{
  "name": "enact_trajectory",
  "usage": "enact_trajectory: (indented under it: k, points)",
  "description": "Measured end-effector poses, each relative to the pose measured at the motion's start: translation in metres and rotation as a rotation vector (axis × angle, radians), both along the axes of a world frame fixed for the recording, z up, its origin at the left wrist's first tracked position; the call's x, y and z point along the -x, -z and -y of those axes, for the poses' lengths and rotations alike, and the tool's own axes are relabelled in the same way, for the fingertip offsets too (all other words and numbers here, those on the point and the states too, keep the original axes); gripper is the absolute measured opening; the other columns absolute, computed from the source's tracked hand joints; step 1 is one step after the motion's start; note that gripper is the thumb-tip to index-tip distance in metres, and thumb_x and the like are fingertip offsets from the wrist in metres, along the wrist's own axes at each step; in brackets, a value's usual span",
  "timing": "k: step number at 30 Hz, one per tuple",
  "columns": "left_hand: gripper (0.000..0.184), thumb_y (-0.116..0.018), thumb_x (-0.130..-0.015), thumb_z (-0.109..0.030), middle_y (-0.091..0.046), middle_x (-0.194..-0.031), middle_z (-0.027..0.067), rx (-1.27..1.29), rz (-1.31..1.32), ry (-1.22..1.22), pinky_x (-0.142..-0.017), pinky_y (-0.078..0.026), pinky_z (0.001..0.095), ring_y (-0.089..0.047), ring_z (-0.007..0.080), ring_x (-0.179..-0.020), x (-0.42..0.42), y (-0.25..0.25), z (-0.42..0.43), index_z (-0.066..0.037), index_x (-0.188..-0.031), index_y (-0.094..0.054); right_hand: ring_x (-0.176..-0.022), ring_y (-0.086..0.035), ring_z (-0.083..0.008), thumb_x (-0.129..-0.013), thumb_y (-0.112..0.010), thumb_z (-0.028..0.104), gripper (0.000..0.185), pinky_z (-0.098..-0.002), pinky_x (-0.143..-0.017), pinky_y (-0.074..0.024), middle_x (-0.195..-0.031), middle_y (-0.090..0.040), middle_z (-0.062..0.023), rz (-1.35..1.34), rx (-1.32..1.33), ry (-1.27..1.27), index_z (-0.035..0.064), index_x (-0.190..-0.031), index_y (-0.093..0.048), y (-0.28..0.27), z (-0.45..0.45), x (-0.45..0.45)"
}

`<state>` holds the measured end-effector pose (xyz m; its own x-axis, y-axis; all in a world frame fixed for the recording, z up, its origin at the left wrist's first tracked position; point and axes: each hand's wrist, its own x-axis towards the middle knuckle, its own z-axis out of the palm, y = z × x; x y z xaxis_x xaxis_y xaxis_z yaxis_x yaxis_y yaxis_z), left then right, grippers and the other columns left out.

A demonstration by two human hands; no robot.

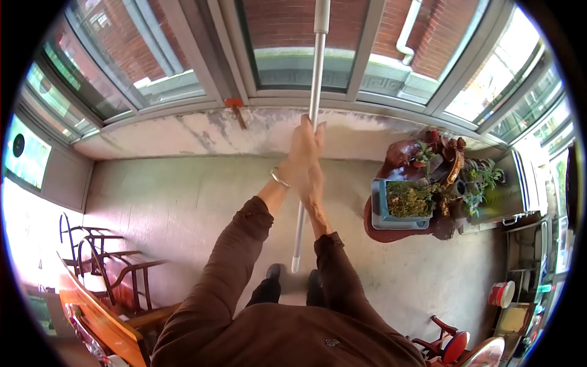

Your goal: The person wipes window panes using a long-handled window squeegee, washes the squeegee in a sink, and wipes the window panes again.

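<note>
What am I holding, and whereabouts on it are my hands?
Both hands grip a long, slim, silvery metal-looking pole partway along its visible length, above its white lower tip.

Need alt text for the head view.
Left hand and right hand, close together, grip a pale pole that extends up past the top of the view. Windows above a low wall fill the background; potted plants stand to the right.

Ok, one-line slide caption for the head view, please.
Left hand and right hand together gripping a pole, windows ahead, plants to the right.
</note>
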<state>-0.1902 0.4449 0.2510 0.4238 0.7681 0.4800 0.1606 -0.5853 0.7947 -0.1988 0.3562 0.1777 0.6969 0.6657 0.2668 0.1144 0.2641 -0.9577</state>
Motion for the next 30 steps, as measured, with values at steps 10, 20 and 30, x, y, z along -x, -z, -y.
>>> enact_trajectory:
  k: [10,20,30]
  points:
    - [0.022,-0.056,-0.089,-0.018,-0.058,-0.07,0.0216,0.305,-0.296,0.079,-0.055,-0.044,0.0452,-0.059,0.0391,-0.065,0.014,0.138,0.087,0.002,-0.091,-0.048,-0.072,-0.059,-0.0129,-0.087,-0.055,0.013,0.019,-0.0345,-0.063,-0.0467,-0.075,-0.064,-0.0189,-0.014,0.36,-0.003,-0.0037,-0.093,-0.06,0.144,0.091,0.008]
    - [0.024,-0.058,-0.087,-0.016,-0.059,-0.083,0.0267,0.515,-0.36,0.011,-0.066,-0.047,0.046,-0.059,0.0433,-0.078,0.084,0.227,0.173,0.003,-0.097,-0.049,-0.053,-0.051,-0.0097,-0.083,-0.046,-0.001,0.008,-0.0247,-0.041,-0.0376,-0.065,-0.054,-0.0023,-0.473,0.573,-0.149,-0.0025,-0.084,-0.054,0.283,0.187,0.1]
    - [0.027,-0.06,-0.087,-0.019,-0.061,-0.078,0.0258,0.582,-0.546,-0.067,-0.061,-0.048,0.0466,-0.062,0.0444,-0.075,0.089,0.252,0.179,0.003,-0.096,-0.048,-0.038,-0.046,-0.0136,-0.083,-0.044,0.002,0.01,-0.0288,-0.033,-0.0345,-0.052,-0.047,-0.0026,-0.463,0.602,-0.144,0.0013,-0.075,-0.05,0.233,0.195,0.102]
